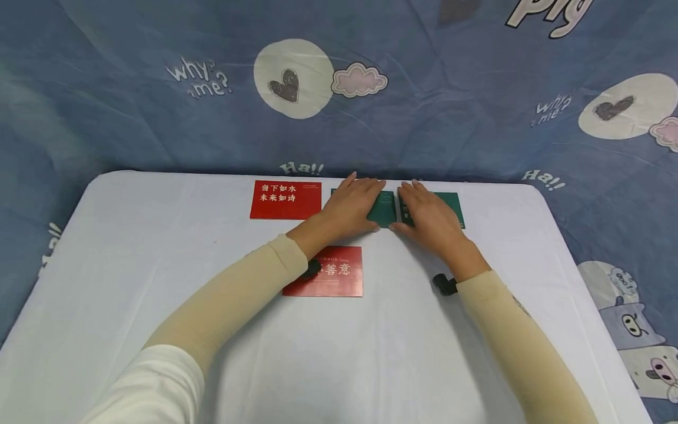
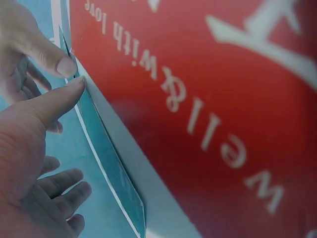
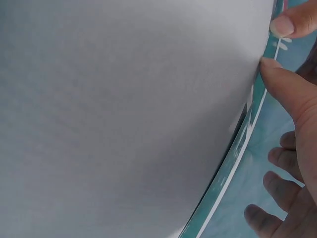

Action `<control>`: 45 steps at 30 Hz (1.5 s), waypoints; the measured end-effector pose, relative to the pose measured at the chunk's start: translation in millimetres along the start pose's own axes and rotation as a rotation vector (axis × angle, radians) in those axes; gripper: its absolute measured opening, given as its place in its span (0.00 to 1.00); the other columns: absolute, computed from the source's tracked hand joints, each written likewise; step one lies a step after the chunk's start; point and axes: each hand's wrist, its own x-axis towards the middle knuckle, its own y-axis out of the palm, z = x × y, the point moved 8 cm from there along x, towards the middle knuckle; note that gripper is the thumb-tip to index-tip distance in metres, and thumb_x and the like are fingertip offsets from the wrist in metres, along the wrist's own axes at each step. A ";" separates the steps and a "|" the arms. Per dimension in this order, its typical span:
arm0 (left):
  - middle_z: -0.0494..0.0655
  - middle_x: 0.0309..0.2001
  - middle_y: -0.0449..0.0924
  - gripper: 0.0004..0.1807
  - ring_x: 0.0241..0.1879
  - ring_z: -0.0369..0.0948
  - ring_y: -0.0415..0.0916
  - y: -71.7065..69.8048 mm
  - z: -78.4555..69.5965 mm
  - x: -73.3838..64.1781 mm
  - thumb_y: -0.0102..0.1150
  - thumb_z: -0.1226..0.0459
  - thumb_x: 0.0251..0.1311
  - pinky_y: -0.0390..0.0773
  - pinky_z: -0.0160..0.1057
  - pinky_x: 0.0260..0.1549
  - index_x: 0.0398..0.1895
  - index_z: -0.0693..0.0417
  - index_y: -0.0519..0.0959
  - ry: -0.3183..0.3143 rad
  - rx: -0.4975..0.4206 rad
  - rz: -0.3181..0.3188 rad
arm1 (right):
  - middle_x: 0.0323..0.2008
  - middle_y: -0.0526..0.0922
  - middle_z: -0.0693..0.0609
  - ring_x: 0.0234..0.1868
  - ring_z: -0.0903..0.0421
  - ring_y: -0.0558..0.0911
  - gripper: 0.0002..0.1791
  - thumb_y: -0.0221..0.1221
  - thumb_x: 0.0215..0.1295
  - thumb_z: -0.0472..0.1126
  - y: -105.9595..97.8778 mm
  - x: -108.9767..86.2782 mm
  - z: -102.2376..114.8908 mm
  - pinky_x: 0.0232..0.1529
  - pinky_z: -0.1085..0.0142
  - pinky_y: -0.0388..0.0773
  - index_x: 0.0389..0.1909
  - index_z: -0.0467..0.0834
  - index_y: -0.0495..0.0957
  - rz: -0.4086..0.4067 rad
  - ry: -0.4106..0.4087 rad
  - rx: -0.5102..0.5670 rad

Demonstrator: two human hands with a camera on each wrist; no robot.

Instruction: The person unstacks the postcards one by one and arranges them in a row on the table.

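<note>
My left hand point(image 1: 354, 203) rests over a green card point(image 1: 384, 211) near the table's far edge, fingers spread across it and thumb tip at its near edge. Beside it, my right hand point(image 1: 431, 218) lies over a second green card point(image 1: 450, 203) with white characters, its thumb close to the left thumb. Both cards lie flat, partly hidden under the hands, with a narrow gap between them. In the left wrist view the two thumbs nearly meet at the green edge point(image 2: 106, 144). The right wrist view shows the right thumb point(image 3: 282, 84) touching the card's edge.
A red card point(image 1: 286, 200) with white characters lies left of the green ones. Nearer, another red card point(image 1: 339, 277) sits partly under the left wrist and its black camera point(image 1: 312, 269). A white cloth point(image 1: 371, 365) covers the table; a blue printed curtain point(image 1: 402, 129) hangs behind.
</note>
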 end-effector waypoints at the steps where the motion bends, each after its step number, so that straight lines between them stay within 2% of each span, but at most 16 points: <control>1: 0.52 0.78 0.64 0.53 0.78 0.48 0.57 -0.7 0.1 -0.2 0.76 0.49 0.59 0.38 0.52 0.80 0.82 0.55 0.58 -0.001 0.001 -0.003 | 0.75 0.67 0.36 0.79 0.39 0.61 0.46 0.72 0.66 0.53 -0.4 0.7 -0.4 0.76 0.46 0.62 0.76 0.34 0.65 -0.008 0.001 -0.002; 9: 0.51 0.78 0.63 0.53 0.79 0.48 0.56 -5.1 5.9 -6.1 0.74 0.47 0.60 0.37 0.51 0.80 0.83 0.55 0.57 -0.005 -0.008 -0.010 | 0.77 0.65 0.39 0.80 0.42 0.59 0.47 0.72 0.65 0.54 2.3 -2.8 -1.8 0.75 0.47 0.63 0.77 0.36 0.65 0.000 0.045 0.067; 13: 0.51 0.78 0.64 0.53 0.78 0.48 0.57 -9.7 11.4 -15.8 0.74 0.47 0.60 0.38 0.52 0.80 0.82 0.55 0.58 -0.007 -0.039 -0.037 | 0.77 0.65 0.41 0.80 0.44 0.59 0.47 0.73 0.65 0.54 2.6 -10.7 4.6 0.74 0.46 0.65 0.78 0.38 0.65 -0.009 0.041 0.124; 18: 0.51 0.77 0.65 0.53 0.78 0.49 0.58 -14.1 12.0 -33.1 0.75 0.46 0.59 0.40 0.54 0.80 0.82 0.55 0.59 0.012 -0.061 -0.068 | 0.77 0.65 0.41 0.80 0.45 0.59 0.48 0.72 0.65 0.55 0.4 -21.8 19.6 0.74 0.46 0.65 0.78 0.37 0.65 -0.027 0.010 0.140; 25: 0.51 0.77 0.66 0.51 0.78 0.50 0.59 -21.2 14.7 -74.4 0.73 0.44 0.60 0.38 0.53 0.80 0.81 0.56 0.62 0.009 -0.077 -0.090 | 0.78 0.65 0.42 0.80 0.45 0.59 0.46 0.69 0.68 0.58 0.0 -31.4 54.2 0.75 0.47 0.64 0.78 0.39 0.65 0.012 -0.031 0.151; 34: 0.53 0.74 0.70 0.50 0.75 0.51 0.64 -15.9 23.1 -135.3 0.77 0.47 0.56 0.46 0.54 0.79 0.79 0.57 0.65 0.007 -0.094 -0.078 | 0.78 0.66 0.44 0.79 0.47 0.62 0.48 0.69 0.65 0.62 11.8 -44.8 108.3 0.75 0.51 0.65 0.78 0.40 0.66 0.085 -0.141 0.157; 40: 0.53 0.72 0.72 0.52 0.73 0.51 0.67 -9.6 22.1 -169.9 0.78 0.45 0.54 0.46 0.52 0.79 0.77 0.57 0.67 0.034 -0.118 -0.057 | 0.79 0.63 0.46 0.80 0.48 0.59 0.56 0.70 0.60 0.67 20.6 -54.1 126.4 0.76 0.51 0.63 0.80 0.41 0.61 0.167 -0.162 0.164; 45: 0.51 0.72 0.72 0.56 0.73 0.50 0.66 -3.4 22.9 -188.6 0.82 0.45 0.48 0.49 0.52 0.79 0.78 0.56 0.67 0.046 -0.167 -0.025 | 0.80 0.62 0.47 0.80 0.47 0.59 0.57 0.72 0.59 0.65 26.6 -56.9 132.5 0.77 0.51 0.60 0.81 0.42 0.59 0.209 -0.173 0.184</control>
